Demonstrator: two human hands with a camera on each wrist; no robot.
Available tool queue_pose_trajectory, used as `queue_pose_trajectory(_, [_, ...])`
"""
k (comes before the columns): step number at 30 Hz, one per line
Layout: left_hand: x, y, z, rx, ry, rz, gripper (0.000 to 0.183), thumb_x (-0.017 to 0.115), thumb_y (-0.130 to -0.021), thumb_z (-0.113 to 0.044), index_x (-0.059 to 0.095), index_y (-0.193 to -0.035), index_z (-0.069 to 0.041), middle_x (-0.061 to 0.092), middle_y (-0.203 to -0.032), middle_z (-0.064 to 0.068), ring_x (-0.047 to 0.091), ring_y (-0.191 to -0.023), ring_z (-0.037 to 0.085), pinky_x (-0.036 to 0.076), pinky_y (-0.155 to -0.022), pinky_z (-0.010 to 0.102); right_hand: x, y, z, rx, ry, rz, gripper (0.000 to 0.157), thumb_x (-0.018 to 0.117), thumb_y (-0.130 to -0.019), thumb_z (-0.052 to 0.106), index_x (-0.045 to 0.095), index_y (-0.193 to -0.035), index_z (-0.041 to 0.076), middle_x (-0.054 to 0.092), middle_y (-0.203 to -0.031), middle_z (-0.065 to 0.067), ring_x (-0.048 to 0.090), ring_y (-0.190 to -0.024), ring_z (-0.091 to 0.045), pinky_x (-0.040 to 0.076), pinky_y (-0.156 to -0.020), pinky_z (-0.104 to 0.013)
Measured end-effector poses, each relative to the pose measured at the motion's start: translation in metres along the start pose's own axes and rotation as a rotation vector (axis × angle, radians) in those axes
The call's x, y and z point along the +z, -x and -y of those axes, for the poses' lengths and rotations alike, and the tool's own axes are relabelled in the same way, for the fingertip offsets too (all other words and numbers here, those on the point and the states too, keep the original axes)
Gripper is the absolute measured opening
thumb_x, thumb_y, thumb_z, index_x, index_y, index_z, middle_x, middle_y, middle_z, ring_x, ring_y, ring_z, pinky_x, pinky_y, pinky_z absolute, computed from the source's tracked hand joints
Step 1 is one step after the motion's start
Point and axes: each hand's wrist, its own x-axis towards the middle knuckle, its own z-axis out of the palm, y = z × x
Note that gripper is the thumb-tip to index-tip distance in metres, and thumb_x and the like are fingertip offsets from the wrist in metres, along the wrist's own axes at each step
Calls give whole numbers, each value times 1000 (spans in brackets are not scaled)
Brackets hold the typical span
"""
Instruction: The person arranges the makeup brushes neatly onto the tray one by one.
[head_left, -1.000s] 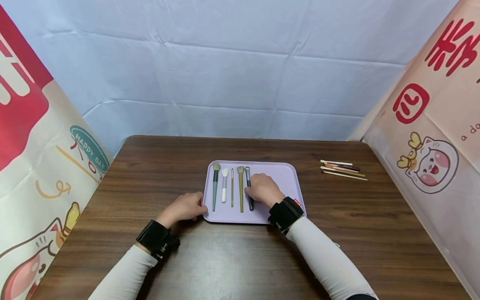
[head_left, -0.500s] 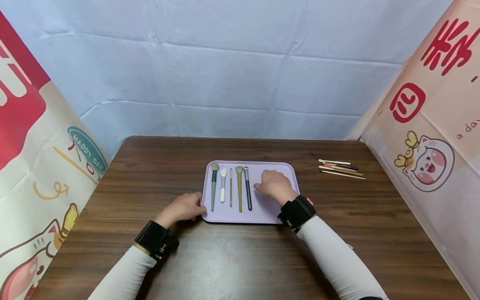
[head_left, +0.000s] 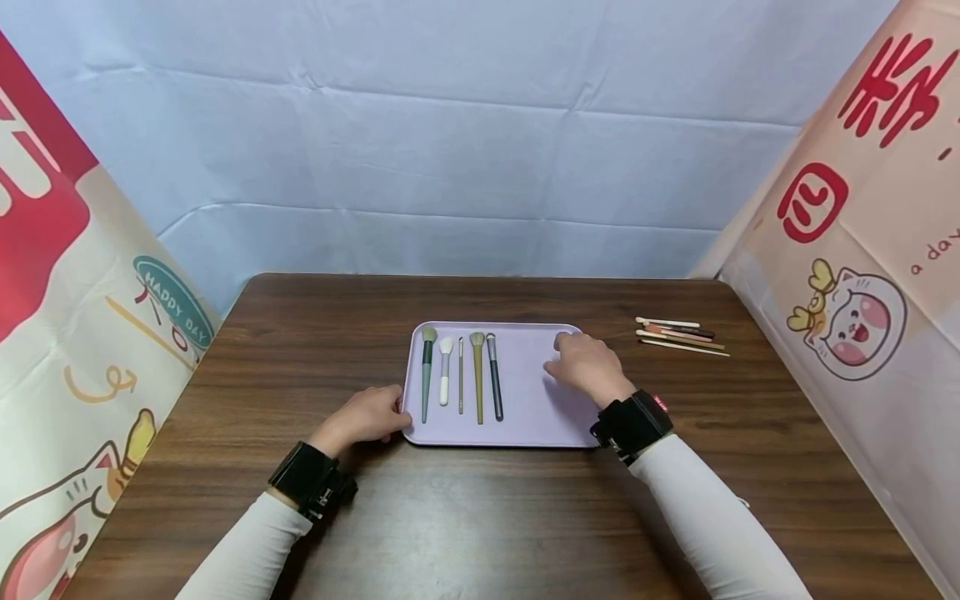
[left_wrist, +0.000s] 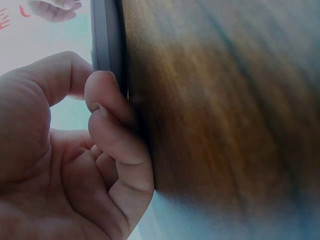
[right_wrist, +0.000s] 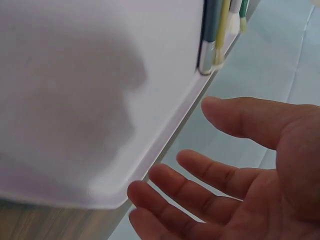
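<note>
A lilac tray (head_left: 536, 425) lies on the table, and makeup brushes stand in a row on its left half. From the left they are a green brush (head_left: 426, 375), a short white-handled brush (head_left: 445, 371), a thin brush (head_left: 461, 375), an olive brush (head_left: 477, 377) and a dark-handled brush (head_left: 495, 377). My left hand (head_left: 367, 415) pinches the tray's front left edge; in the left wrist view its thumb and curled fingers meet at the rim. Over the tray's right part hovers my right hand (head_left: 588, 367); its spread fingers (right_wrist: 197, 177) hold nothing in the right wrist view.
Right of the tray, a small pile of slender brushes (head_left: 678, 336) lies on the wooden table (head_left: 322, 333). A pale cloth (head_left: 450, 150) hangs behind the table, and printed cloths flank it on both sides.
My right hand has let go of the dark-handled brush and moved right across the tray. The brush stays at the row's right end. My left hand keeps its place at the tray's edge.
</note>
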Motion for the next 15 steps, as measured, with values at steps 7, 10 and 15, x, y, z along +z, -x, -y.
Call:
queue_pose_trajectory(7, [0,-1,0,-9,3,-1,10,64,-86,-16,56,-84,-10,59,-59,1,57,-53,14,42,-58,29,-3,2,-20,6,-31,-4,53,63,-96,30,54,-139,0,55,-140,-26,54,-125,-46,46,-96,-58])
queue_pose_trajectory(10, [0,-1,0,-10,2,-2,10,64,-86,-16,57,-84,-10,59,-59,2,57,-53,15,42,-57,29,-3,3,-28,10,-30,-13,56,63,-96,29,52,-142,-1,53,-141,-28,51,-127,-48,44,-99,-59])
queue_pose_trajectory(15, [0,-1,-1,-7,-2,2,10,64,-86,-16,56,-84,-10,59,-58,2,57,-53,14,42,-58,29,-3,5,-41,0,-23,-30,57,62,-97,28,50,-143,-3,50,-142,-31,50,-128,-49,43,-101,-60])
